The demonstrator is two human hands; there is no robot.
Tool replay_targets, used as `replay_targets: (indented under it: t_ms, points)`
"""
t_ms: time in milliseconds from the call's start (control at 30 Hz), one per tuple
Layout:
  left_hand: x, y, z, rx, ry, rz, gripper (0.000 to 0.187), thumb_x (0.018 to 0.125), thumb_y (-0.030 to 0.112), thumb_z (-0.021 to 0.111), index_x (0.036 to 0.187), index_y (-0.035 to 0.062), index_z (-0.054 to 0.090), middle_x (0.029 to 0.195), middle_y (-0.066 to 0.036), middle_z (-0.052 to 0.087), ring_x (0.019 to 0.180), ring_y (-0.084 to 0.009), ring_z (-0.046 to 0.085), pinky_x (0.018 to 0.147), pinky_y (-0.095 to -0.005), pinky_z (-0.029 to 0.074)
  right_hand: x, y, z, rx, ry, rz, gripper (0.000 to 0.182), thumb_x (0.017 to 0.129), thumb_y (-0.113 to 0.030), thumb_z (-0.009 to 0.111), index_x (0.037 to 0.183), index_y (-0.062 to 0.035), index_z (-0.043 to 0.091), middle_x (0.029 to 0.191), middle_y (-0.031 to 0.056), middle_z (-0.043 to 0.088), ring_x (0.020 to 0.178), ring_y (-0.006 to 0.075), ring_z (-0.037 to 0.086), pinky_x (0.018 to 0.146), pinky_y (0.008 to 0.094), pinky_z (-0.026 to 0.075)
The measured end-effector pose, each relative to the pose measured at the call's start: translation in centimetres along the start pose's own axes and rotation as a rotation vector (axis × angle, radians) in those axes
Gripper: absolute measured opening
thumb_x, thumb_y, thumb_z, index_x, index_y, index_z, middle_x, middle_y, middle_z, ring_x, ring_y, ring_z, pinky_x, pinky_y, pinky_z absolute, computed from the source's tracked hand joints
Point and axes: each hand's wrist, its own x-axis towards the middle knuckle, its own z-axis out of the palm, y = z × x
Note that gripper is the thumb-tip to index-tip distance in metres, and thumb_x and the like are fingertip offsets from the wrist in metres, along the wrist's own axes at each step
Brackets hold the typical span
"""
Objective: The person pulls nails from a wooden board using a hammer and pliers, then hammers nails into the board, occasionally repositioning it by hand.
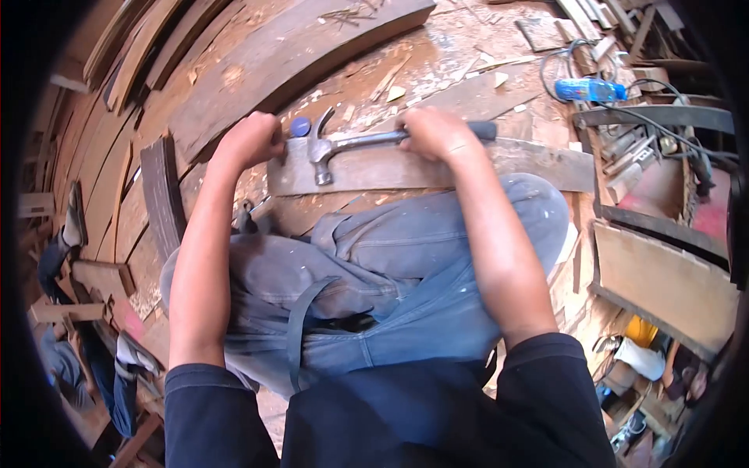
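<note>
My right hand (438, 134) is wrapped round the handle of a claw hammer (363, 141). The hammer's metal head lies to the left, above a weathered wooden board (374, 173) in front of my knees. Closed, with its fingertips turned inward, my left hand (251, 142) is at the board's left end. Whatever its fingers pinch is hidden. A round blue cap (300, 126) sits between the left hand and the hammer head.
A thick dark plank (289, 62) lies beyond my hands, with several nails (347, 14) on it. A short dark timber (162, 191) is at the left. To the right are a blue bottle (589, 90), cables and a wooden box (663, 273). Other people sit behind on both sides.
</note>
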Motion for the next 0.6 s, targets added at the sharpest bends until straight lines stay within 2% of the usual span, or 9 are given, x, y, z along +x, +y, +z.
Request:
replay_targets:
  t_ms: [33, 200, 233, 333, 367, 467, 500, 600]
  points:
    - [0.2, 0.3, -0.1, 0.006, 0.010, 0.007, 0.015, 0.075, 0.013, 0.072, 0.082, -0.0004, 0.072, 0.082, -0.021, 0.070, 0.079, -0.0355, 0.070, 0.072, -0.0426, 0.056, 0.1, 0.0, 0.1, 0.051, -0.058, 0.026, 0.037, 0.084, -0.021, 0.076, 0.118, -0.0094, 0.069, 0.113, 0.0197, 0.070, 0.110, 0.0360, 0.065, 0.095, 0.0453, 0.051]
    - [-0.4, -1.1, 0.1, -0.101, 0.050, -0.017, 0.015, 0.076, 0.011, 0.072, 0.087, 0.0003, 0.072, 0.083, -0.021, 0.070, 0.080, -0.0352, 0.070, 0.073, -0.0409, 0.056, -0.4, 0.5, -0.2, 0.183, 0.187, -0.022, 0.041, 0.087, -0.022, 0.074, 0.123, -0.0051, 0.066, 0.121, 0.0252, 0.065, 0.119, 0.0376, 0.061, 0.102, 0.0439, 0.048]
    - [-0.6, -1.9, 0.0, -0.098, 0.136, -0.009, 0.015, 0.078, 0.011, 0.072, 0.088, -0.0004, 0.072, 0.081, -0.018, 0.071, 0.078, -0.0306, 0.071, 0.071, -0.0400, 0.057, -0.6, 0.6, -0.9, 0.221, 0.258, -0.052, 0.041, 0.086, -0.023, 0.074, 0.122, -0.0049, 0.066, 0.119, 0.0264, 0.065, 0.119, 0.0377, 0.061, 0.102, 0.0437, 0.048]
    - [-1.9, -2.9, -2.3, -0.286, -0.090, -0.328, 0.015, 0.080, 0.012, 0.073, 0.087, -0.0007, 0.072, 0.078, -0.013, 0.072, 0.077, -0.0235, 0.072, 0.070, -0.0397, 0.058, -1.4, -0.3, -2.1, 0.302, 0.356, -0.085, 0.041, 0.087, -0.024, 0.074, 0.122, -0.0037, 0.066, 0.116, 0.0266, 0.066, 0.116, 0.0376, 0.062, 0.100, 0.0430, 0.050]
    - [-2.2, -3.5, -2.4, -0.269, -0.154, -0.379, 0.016, 0.082, 0.013, 0.072, 0.093, 0.0010, 0.074, 0.078, -0.008, 0.072, 0.077, -0.0190, 0.072, 0.068, -0.0394, 0.058, -1.6, -0.3, -2.3, 0.318, 0.374, -0.076, 0.040, 0.088, -0.023, 0.073, 0.122, -0.0032, 0.065, 0.115, 0.0261, 0.067, 0.114, 0.0376, 0.063, 0.099, 0.0428, 0.050]
    - [-2.5, -4.2, -1.8, -0.091, -0.395, -0.351, 0.023, 0.080, 0.013, 0.073, 0.102, 0.0047, 0.076, 0.081, -0.008, 0.074, 0.077, -0.0199, 0.072, 0.071, -0.0384, 0.058, -1.3, -0.2, -2.1, 0.347, 0.120, -0.053, 0.041, 0.089, -0.024, 0.073, 0.123, -0.0026, 0.065, 0.112, 0.0241, 0.068, 0.109, 0.0365, 0.066, 0.095, 0.0423, 0.051]
    - [-2.7, -5.0, -1.4, -0.140, -0.421, -0.313, 0.030, 0.079, 0.014, 0.075, 0.109, 0.0090, 0.077, 0.087, -0.009, 0.075, 0.081, -0.0204, 0.072, 0.076, -0.0378, 0.057, -1.3, -0.4, -2.0, 0.306, 0.099, -0.094, 0.041, 0.089, -0.024, 0.073, 0.123, -0.0028, 0.065, 0.110, 0.0223, 0.069, 0.105, 0.0337, 0.068, 0.092, 0.0418, 0.052]
    - [-3.8, -8.6, -1.8, -0.188, -0.337, -0.413, 0.031, 0.078, 0.016, 0.077, 0.109, 0.0113, 0.077, 0.098, -0.010, 0.076, 0.091, -0.0211, 0.072, 0.083, -0.0379, 0.056, -1.0, -0.7, -2.1, 0.378, 0.009, -0.087, 0.041, 0.089, -0.024, 0.073, 0.123, -0.0030, 0.065, 0.108, 0.0221, 0.070, 0.103, 0.0315, 0.069, 0.091, 0.0417, 0.052]
